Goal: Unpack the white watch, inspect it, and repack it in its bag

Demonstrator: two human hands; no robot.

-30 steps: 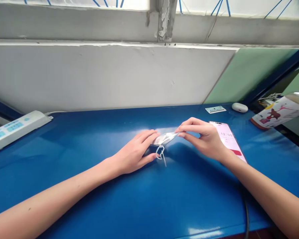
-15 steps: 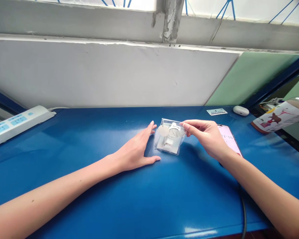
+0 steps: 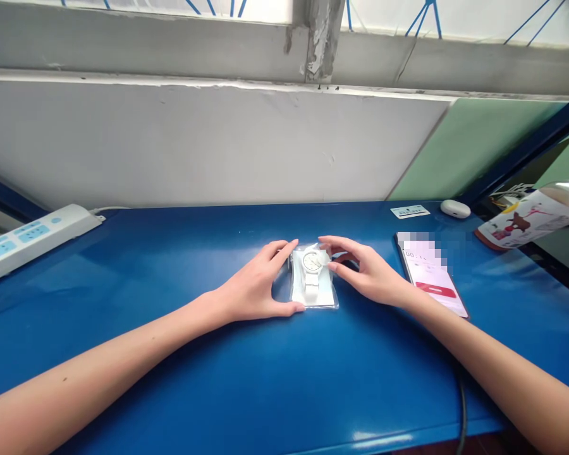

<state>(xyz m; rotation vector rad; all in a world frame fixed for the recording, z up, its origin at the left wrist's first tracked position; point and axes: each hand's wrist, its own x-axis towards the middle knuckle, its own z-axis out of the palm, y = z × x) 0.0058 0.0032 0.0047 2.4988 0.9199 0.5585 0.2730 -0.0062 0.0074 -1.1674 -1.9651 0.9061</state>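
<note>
A white wristwatch (image 3: 312,287) with a round white dial lies face up in a clear plastic bag (image 3: 329,302) on the blue table. My left hand (image 3: 253,287) rests at the bag's left side, open, thumb and fingers spread; its thumb tip meets the lower left edge and its fingertips the upper left corner. On the other side, my right hand (image 3: 367,272) is open at the bag's upper right, index finger and thumb apart. A see-through patch by the dial is partly covered by those fingers, and its kind is unclear.
A phone (image 3: 429,272) with a lit screen lies right of my right hand. Behind it are a small card (image 3: 410,212) and a white earbud case (image 3: 455,209). A labelled bottle (image 3: 526,221) lies tilted at far right, a power strip (image 3: 38,230) at far left.
The bag with the watch has come down flat on the table, turned straighter and nearer. My right hand has moved left and its pinch on the bag's corner has opened. My left hand has barely moved.
</note>
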